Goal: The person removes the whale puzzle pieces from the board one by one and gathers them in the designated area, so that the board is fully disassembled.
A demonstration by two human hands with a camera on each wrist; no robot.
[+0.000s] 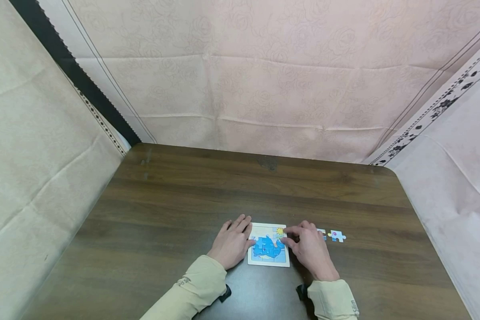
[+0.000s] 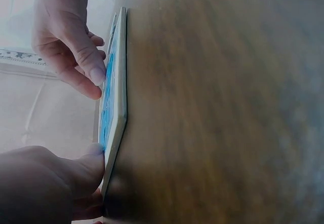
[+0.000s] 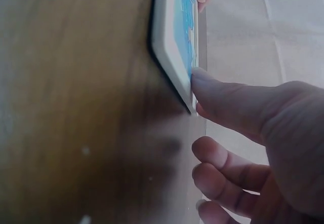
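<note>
A small framed jigsaw puzzle [image 1: 268, 263] lies on the table, showing a blue dolphin-like animal and a yellow sun in its upper right. My left hand [image 1: 233, 242] rests along its left edge, fingers stretched forward and thumb on the frame. From the right, my right hand [image 1: 311, 249] reaches over the puzzle's edge. Its thumb and index finger pinch at a puzzle piece just by the sun, and the fingers largely hide that piece. In the right wrist view the thumb [image 3: 223, 95] tip meets the puzzle surface, while the other fingers curl loosely beside it.
Right of the puzzle lies a loose blue-and-white jigsaw piece [image 1: 338, 236]. Another loose piece [image 1: 323, 232] is partly hidden behind my right hand. The brown wooden table [image 1: 176, 200] is bordered by pale cloth [image 1: 264, 89] at the back and sides.
</note>
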